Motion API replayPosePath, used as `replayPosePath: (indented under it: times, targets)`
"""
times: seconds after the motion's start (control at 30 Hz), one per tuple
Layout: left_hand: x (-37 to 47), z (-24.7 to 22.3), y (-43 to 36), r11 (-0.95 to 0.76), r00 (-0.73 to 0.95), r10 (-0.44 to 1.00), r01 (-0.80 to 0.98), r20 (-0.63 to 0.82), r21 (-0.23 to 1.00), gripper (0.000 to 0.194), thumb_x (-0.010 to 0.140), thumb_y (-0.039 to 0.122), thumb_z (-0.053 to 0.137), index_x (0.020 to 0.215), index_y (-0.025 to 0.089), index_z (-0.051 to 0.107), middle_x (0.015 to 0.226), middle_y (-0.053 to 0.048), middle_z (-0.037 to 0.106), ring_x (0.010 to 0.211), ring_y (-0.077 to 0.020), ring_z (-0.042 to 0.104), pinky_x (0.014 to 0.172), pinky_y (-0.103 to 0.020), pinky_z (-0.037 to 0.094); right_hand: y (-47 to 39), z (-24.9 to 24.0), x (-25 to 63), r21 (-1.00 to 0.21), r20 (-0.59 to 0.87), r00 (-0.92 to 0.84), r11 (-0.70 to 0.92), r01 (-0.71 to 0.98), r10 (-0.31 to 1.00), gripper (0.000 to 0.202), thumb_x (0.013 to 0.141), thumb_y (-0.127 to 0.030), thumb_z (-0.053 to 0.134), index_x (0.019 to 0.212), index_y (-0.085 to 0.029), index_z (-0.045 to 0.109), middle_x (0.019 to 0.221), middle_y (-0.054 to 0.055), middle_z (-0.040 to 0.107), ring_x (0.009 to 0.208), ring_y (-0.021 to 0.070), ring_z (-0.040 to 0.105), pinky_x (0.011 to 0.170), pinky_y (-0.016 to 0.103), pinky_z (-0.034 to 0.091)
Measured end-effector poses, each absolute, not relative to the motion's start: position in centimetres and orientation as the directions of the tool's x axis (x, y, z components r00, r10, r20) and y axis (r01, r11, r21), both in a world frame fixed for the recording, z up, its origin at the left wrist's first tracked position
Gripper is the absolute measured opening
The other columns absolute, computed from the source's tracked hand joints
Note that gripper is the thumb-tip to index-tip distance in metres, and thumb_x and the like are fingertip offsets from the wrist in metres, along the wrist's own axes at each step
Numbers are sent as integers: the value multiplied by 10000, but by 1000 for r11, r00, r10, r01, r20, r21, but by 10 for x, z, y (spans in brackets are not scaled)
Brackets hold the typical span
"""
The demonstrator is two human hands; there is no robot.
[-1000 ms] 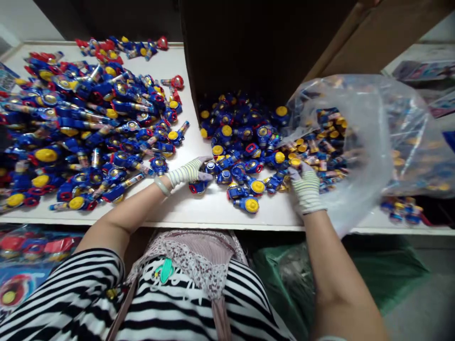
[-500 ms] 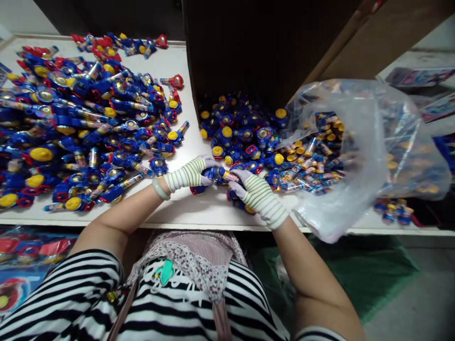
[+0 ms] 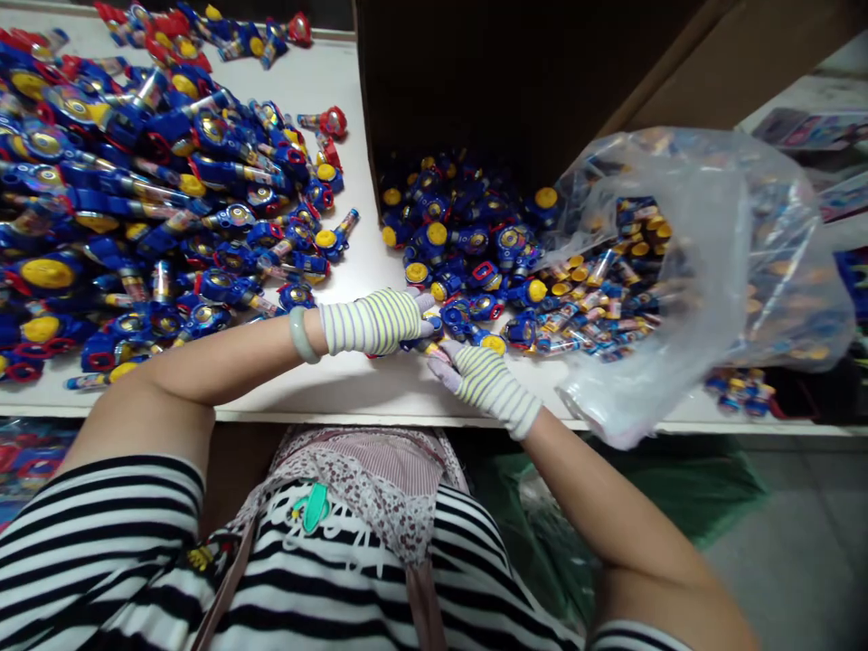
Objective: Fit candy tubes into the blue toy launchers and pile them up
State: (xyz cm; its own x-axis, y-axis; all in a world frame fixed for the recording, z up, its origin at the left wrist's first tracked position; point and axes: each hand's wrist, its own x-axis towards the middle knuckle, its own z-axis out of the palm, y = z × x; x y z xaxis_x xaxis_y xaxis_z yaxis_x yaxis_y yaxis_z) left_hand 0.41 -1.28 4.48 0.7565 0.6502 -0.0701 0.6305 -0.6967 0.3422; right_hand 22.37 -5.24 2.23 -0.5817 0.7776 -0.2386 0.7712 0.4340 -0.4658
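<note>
My left hand (image 3: 380, 321), in a striped glove, is closed around the body of a blue plastic toy (image 3: 429, 344), most of which its fingers cover. At the toy's other end, my right hand (image 3: 488, 384), gloved the same way, pinches a small printed tube with a yellow end (image 3: 434, 349). Just beyond both hands lies a heap of blue toys with yellow discs (image 3: 434, 237). To its right, many small printed tubes with yellow caps (image 3: 589, 307) spill from a clear plastic bag (image 3: 705, 271).
A large pile of blue toys with tubes fitted (image 3: 149, 199) covers the left of the white table (image 3: 345, 393). An open cardboard box (image 3: 529, 72) stands behind the heap. Under the table's front edge at right hangs green sheeting (image 3: 684, 488).
My left hand has rolled over the toy, hiding more of it, and its forearm has swung flatter. My right hand stays at the tube end. The view has shifted slightly.
</note>
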Motion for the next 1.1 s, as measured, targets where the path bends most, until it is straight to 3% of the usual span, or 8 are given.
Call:
replayPosePath:
  times: [0.13,0.33,0.5,0.73,0.83,0.93,1.0,1.1]
  targets:
    - [0,44,-14,-735,781,607,623,-151,266,499,812,89,594,1284,240,651,1185,-141,557,942,-274,557,745,-341,453,-56,8,222,-783,-237,-623,233,576,745,524,1067,-486,247,932,-193,660,771,55,673,689,182,596,695,297,469]
    - [0,46,-21,-673,723,659,690,-206,267,388,774,177,663,1159,219,694,1021,-99,565,802,-219,564,723,-322,478,-59,22,213,-546,-263,-482,283,789,836,424,954,-567,538,1014,-162,648,922,126,684,804,223,616,738,334,475]
    - [-1,39,-22,-776,794,607,585,31,236,464,774,209,658,1237,237,659,1206,-129,553,1034,-311,567,864,-413,494,-61,12,211,-897,-401,-617,-155,413,677,712,992,-722,93,857,-200,558,656,-4,535,449,98,344,442,228,316]
    - [-2,47,-16,-684,724,667,689,-175,240,409,767,226,663,1175,228,691,1007,-95,577,772,-207,561,710,-315,484,-54,38,217,-629,-273,-430,179,757,861,454,898,-625,605,948,-174,616,863,96,653,743,196,578,673,301,445]
    - [-1,48,-20,-764,781,623,621,-48,173,459,789,212,666,1247,234,659,1181,-126,570,943,-267,573,788,-356,493,-62,27,216,-866,-361,-549,-54,496,754,466,971,-633,424,816,-210,540,654,0,513,546,126,439,514,239,361]
    - [0,40,-23,-802,806,590,577,51,153,380,895,188,540,1252,246,658,1213,-134,571,1048,-303,560,844,-411,497,-71,9,205,-895,-443,-608,-363,258,659,524,982,-668,285,811,-223,502,563,-68,356,430,95,248,399,218,235]
    - [-11,37,-23,-772,782,622,601,52,206,319,931,226,497,1188,252,685,1143,-124,589,1035,-307,565,874,-451,502,-66,6,206,-915,-404,-610,-314,255,682,509,986,-638,316,864,-208,559,594,-46,444,453,101,331,425,222,320]
    - [-64,48,-14,-579,577,809,747,114,326,298,952,364,497,1170,268,675,1119,-91,562,1154,-364,520,1032,-617,423,-46,19,243,-915,-160,-507,65,397,847,389,970,-528,477,1106,-204,644,964,56,682,809,170,609,749,299,525]
